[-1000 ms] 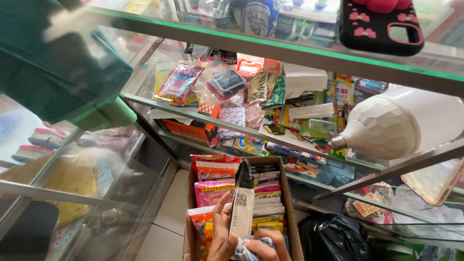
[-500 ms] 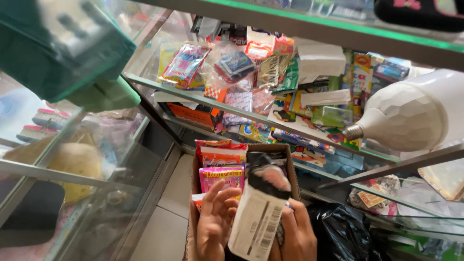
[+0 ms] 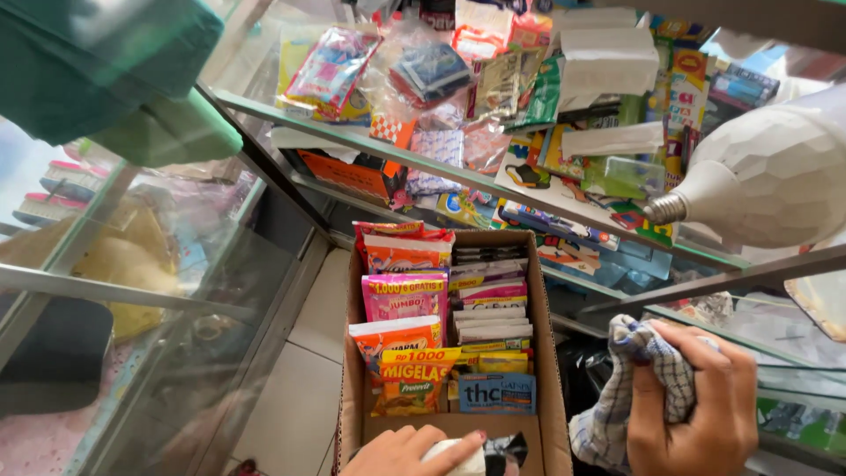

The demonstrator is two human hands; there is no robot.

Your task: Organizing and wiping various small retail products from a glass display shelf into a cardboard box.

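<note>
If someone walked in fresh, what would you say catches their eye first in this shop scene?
Most likely the open cardboard box on the floor at centre, packed with bright upright snack packets. Next, the large white faceted bulb lying on the glass shelf at right. Low down, the right hand clutches a checked cloth, and the left hand grips a whitish object at the box's near edge.

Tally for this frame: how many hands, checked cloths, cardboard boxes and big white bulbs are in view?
Hands: 2 (left hand, right hand)
Checked cloth: 1
Cardboard box: 1
Big white bulb: 1
Total: 5
</note>
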